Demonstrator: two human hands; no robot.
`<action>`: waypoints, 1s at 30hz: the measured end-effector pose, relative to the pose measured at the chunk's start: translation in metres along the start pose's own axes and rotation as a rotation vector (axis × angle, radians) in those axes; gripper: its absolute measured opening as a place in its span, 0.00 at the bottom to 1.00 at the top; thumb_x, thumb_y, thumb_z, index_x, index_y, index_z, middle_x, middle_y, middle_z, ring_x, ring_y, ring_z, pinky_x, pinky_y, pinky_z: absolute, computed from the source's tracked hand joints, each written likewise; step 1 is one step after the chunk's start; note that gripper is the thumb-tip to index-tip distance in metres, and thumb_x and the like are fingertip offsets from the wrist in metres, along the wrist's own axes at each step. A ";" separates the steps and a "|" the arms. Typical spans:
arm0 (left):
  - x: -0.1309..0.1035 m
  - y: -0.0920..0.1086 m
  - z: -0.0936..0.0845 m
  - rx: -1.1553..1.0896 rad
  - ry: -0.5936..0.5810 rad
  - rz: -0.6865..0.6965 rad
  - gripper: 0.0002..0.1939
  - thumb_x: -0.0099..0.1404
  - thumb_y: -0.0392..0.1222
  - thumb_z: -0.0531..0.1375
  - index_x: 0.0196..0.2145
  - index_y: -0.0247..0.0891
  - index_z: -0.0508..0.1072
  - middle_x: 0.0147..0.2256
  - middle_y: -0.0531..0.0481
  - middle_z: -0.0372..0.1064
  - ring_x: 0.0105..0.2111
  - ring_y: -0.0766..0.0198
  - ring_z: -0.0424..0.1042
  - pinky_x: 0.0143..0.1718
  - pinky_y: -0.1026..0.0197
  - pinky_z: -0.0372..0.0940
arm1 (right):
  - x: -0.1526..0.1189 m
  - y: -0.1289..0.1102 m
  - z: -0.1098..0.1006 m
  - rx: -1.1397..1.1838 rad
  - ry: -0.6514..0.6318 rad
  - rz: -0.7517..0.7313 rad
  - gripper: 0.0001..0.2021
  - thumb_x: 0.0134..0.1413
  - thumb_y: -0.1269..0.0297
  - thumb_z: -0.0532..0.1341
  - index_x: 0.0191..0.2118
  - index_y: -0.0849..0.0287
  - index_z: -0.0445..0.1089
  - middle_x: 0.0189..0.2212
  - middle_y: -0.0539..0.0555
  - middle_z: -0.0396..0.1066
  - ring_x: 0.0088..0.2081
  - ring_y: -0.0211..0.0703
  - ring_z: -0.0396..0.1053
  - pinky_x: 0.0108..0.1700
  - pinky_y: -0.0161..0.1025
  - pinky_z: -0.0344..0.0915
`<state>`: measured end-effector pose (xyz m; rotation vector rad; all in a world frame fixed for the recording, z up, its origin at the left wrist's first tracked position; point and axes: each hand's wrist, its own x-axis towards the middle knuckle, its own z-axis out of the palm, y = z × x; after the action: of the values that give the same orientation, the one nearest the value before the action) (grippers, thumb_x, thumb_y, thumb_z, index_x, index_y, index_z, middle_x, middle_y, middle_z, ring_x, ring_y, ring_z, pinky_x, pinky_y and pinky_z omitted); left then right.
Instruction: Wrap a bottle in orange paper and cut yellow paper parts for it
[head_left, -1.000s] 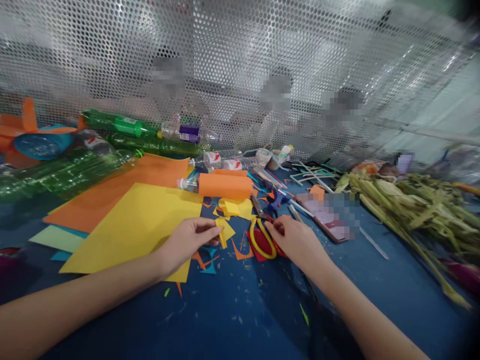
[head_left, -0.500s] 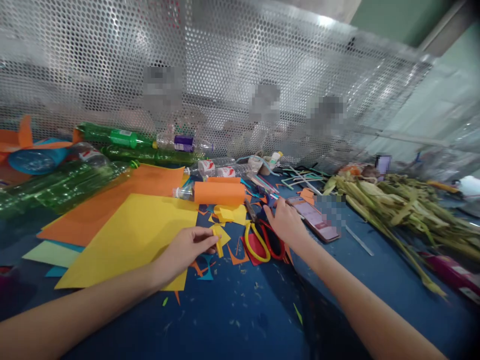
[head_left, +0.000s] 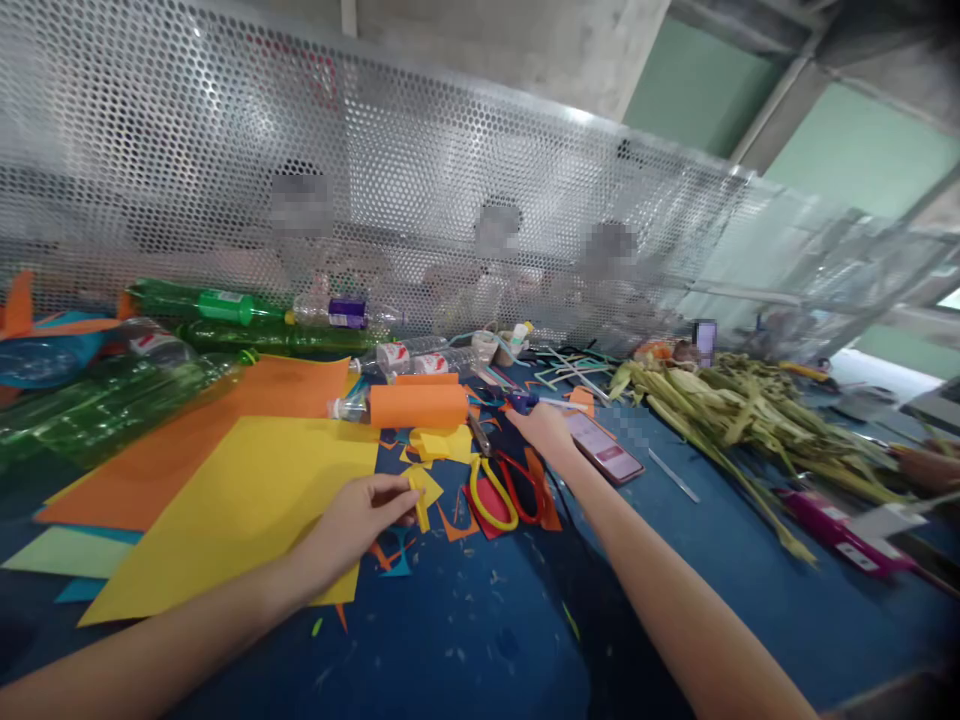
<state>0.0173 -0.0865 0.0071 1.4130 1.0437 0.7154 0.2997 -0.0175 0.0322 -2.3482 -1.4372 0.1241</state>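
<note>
My left hand (head_left: 375, 510) pinches a small folded strip of yellow paper (head_left: 421, 503) at the right edge of the large yellow sheet (head_left: 262, 500). Farther out, my right hand (head_left: 541, 428) reaches to a blue object (head_left: 523, 400), probably a glue gun, beside the phone (head_left: 604, 447); its fingertips are partly hidden. Scissors with yellow and red handles (head_left: 495, 490) lie between my hands. Behind them rests a bottle wrapped in orange paper (head_left: 418, 405), with yellow scraps (head_left: 442, 443) in front of it.
Green bottles (head_left: 142, 395) and an orange sheet (head_left: 202, 430) lie at the left. Dried husks (head_left: 742, 410) and a magenta tool (head_left: 844, 533) are at the right. A perforated metal screen (head_left: 420, 180) stands behind, people beyond it. A person's hand (head_left: 926, 468) shows far right.
The view has shifted, moving most things left and down in the picture. My right hand has closed in on the blue object. My left hand still holds the yellow strip.
</note>
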 end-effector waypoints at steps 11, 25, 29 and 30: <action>0.001 0.015 0.000 -0.187 0.041 -0.064 0.14 0.50 0.50 0.63 0.28 0.36 0.73 0.26 0.52 0.68 0.28 0.66 0.69 0.37 0.62 0.64 | -0.027 0.006 -0.014 1.151 -0.050 0.073 0.09 0.37 0.59 0.60 0.26 0.58 0.64 0.21 0.49 0.67 0.23 0.36 0.66 0.25 0.32 0.66; 0.010 0.002 -0.006 -0.212 0.144 -0.004 0.14 0.55 0.51 0.60 0.31 0.36 0.72 0.29 0.50 0.69 0.32 0.63 0.69 0.37 0.62 0.64 | -0.129 -0.039 -0.028 0.984 -0.435 -0.281 0.13 0.46 0.56 0.60 0.35 0.60 0.68 0.27 0.50 0.69 0.29 0.38 0.65 0.33 0.36 0.62; 0.010 0.000 -0.005 -0.199 0.143 0.022 0.15 0.56 0.51 0.60 0.33 0.36 0.72 0.30 0.50 0.69 0.32 0.63 0.69 0.37 0.61 0.64 | -0.138 -0.041 -0.027 0.824 -0.517 -0.354 0.14 0.50 0.53 0.57 0.32 0.60 0.69 0.25 0.51 0.68 0.28 0.38 0.64 0.32 0.36 0.62; 0.010 0.000 -0.005 -0.189 0.147 0.029 0.15 0.56 0.51 0.59 0.33 0.36 0.72 0.30 0.50 0.69 0.32 0.63 0.69 0.37 0.61 0.64 | -0.139 -0.041 -0.027 0.789 -0.522 -0.380 0.15 0.52 0.53 0.55 0.31 0.60 0.69 0.24 0.50 0.67 0.27 0.38 0.63 0.31 0.35 0.62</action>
<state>0.0173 -0.0753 0.0060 1.2292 1.0419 0.9259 0.2068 -0.1302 0.0553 -1.4244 -1.6214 1.0450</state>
